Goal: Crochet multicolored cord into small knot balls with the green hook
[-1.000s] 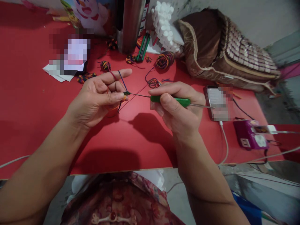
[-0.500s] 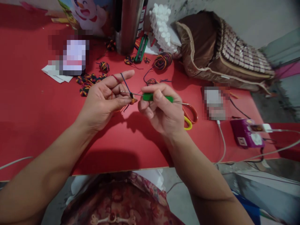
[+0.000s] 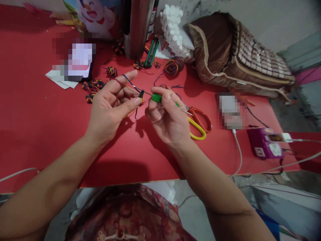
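My left hand (image 3: 107, 110) pinches a small piece of crochet work (image 3: 141, 97) in dark and orange yarn between thumb and fingers. A strand of yarn (image 3: 129, 80) runs over its raised forefinger, blue near the tip. My right hand (image 3: 170, 117) is closed round the green handle of a crochet hook (image 3: 157, 97). The hook's metal shaft passes by the top of the crochet piece, and its tip meets the blue strand. Short yarn ends hang below the piece. Behind my right hand lie scissors (image 3: 200, 120) with one orange and one yellow loop.
Multicoloured yarn balls (image 3: 175, 65), finished crochet pieces (image 3: 92, 87) and a green cutter (image 3: 151, 53) lie on the red table (image 3: 112, 170). A metal flask (image 3: 136, 30) stands behind. A brown cushion (image 3: 220, 53), a phone (image 3: 79, 62) and a purple box (image 3: 264, 144) with cables are around.
My right hand has moved slightly left and tilted the hook, with its tip now higher against the strand. More of the scissors shows. My left forefinger has shifted a little left and up.
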The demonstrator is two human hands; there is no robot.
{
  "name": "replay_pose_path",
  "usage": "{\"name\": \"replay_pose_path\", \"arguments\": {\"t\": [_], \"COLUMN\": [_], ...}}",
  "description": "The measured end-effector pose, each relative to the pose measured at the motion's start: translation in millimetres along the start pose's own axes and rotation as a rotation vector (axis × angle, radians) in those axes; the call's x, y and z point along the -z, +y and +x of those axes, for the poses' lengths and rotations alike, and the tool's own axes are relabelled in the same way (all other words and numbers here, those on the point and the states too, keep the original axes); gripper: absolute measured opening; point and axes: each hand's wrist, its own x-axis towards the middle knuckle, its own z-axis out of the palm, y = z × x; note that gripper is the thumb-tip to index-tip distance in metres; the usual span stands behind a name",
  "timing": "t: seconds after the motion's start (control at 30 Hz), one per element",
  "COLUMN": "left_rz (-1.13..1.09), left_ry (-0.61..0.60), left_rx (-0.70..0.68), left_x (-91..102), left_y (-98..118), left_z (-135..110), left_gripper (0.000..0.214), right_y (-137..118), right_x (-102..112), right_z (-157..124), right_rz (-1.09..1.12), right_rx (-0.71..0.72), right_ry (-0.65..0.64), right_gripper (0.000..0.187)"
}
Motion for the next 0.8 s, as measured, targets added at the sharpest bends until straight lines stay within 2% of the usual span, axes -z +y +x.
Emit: {"name": "replay_pose_path", "arguments": {"t": [0.2,0.37,0.47,0.57,0.63,0.7,0.77,0.8], "left_rz": [-0.072,-0.114,-0.130,-0.154,-0.118,-0.152,-0.209,-0.236], "left_ry": [0.015,0.026,0.040,0.070,0.089,0.089,0.058,0.035], "left_rx": [0.043,0.101,0.107,0.122,0.218,0.257,0.302,0.330], "left_x": [-5.7,-3.9,-5.7,-12.1,-16.5,-18.4,-16.8,-14.9], "left_y": [5,1,-2,1,5,9,11,11], "left_z": [0,3,1,-5,-8,-10,-9,-8], "left_gripper": [0.043,0.048,0.051,0.051,0.047,0.049,0.049,0.047], "right_y": [-2,-3,0,1,0,0,2,4], "right_x": [-6,-11,-11,-10,-9,-9,-10,-10], "right_z": [0,-8,-13,-16,-19,-22,-24,-25], "right_rz": [0.051,-0.025,-0.196,-0.474,-0.651,-0.761,-0.785,-0.795], "right_rx": [0.005,0.049,0.166,0.306,0.409,0.492,0.493,0.442], "right_ry": [0.021,0.037,0.045,0.071,0.066,0.071,0.107,0.106], "right_gripper": [0.029,0.018,0.018,0.022,0.021,0.020,0.024,0.029]}}
